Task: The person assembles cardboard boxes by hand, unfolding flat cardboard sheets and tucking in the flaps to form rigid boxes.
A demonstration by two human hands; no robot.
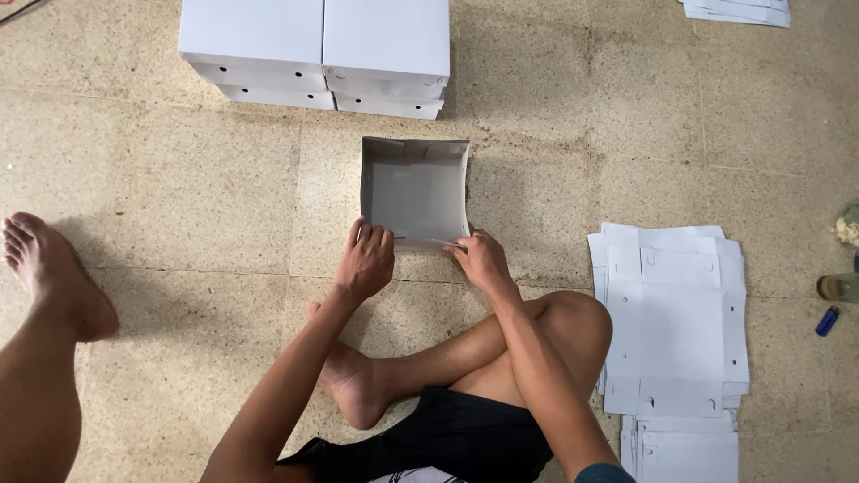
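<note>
- Left hand: fingers curled over the near wall of the open white box, gripping its left corner.
- Right hand: fingers bent, pinching the same wall's right end.

Beige stone-tile floor, speckled, stained dark along the grout lines, evenly lit with soft shadows. At the far edge, stacked finished white boxes; on the right, a pile of flat white cardboard blanks, and more sheets in the top right corner. By the right edge, a small glass bottle and a blue lighter.
</note>
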